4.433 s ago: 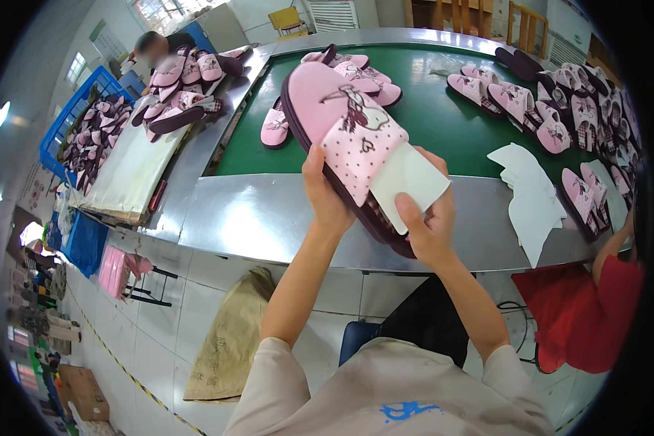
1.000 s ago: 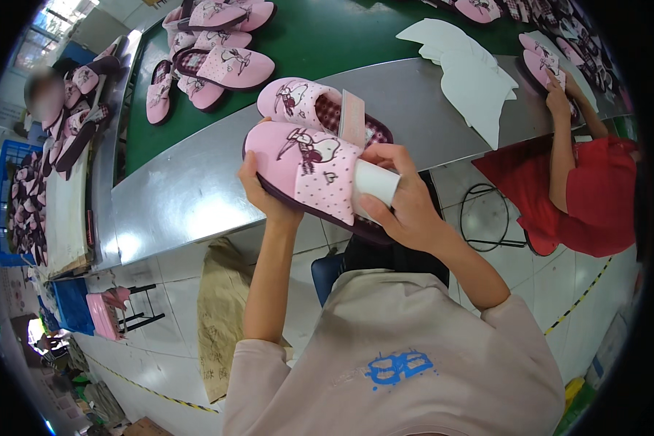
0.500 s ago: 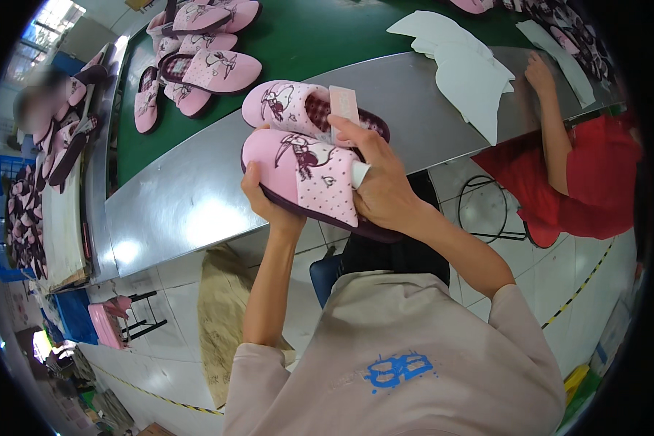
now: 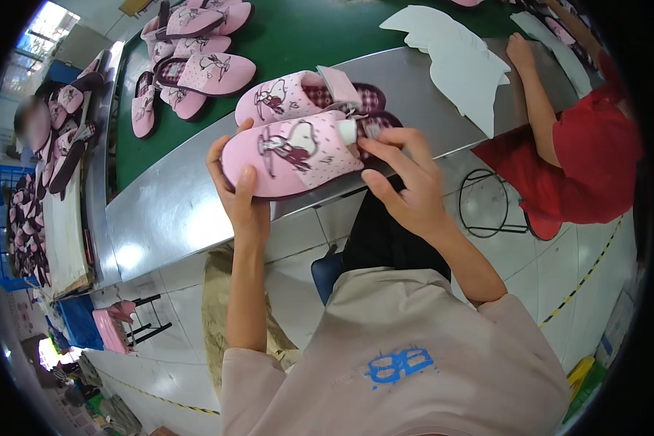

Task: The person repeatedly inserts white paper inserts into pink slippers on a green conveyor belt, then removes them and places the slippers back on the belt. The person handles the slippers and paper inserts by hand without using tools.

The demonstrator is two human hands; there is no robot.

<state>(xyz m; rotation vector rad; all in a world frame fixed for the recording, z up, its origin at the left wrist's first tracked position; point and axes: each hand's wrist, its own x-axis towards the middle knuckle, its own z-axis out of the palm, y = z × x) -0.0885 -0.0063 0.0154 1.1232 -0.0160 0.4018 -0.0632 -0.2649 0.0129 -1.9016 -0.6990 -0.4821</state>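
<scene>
My left hand (image 4: pixel 241 190) grips the toe of a pink slipper (image 4: pixel 298 149) with a cartoon dog print, its thumb on top and fingers round the far side. The slipper is held over the metal table's front edge. My right hand (image 4: pixel 410 178) is at the slipper's opening, index finger touching near the rim, thumb apart from it. A small white label (image 4: pixel 347 132) stands at the upper's edge. Just behind lies the matching slipper (image 4: pixel 276 100), with a pink card tag (image 4: pixel 339 86) over its opening. Whether the two slippers are joined is hidden.
More pink slippers (image 4: pixel 214 71) are piled on the green table surface (image 4: pixel 291 36). White cut sheets (image 4: pixel 461 80) lie at the right. A person in red (image 4: pixel 585 163) sits there, one hand on the table. A blue crate (image 4: pixel 6 218) of slippers stands far left.
My left hand has shifted left with the slipper, which is turned flatter. My right hand has come off the card tag and its fingers have spread at the opening. The tag has tipped over.
</scene>
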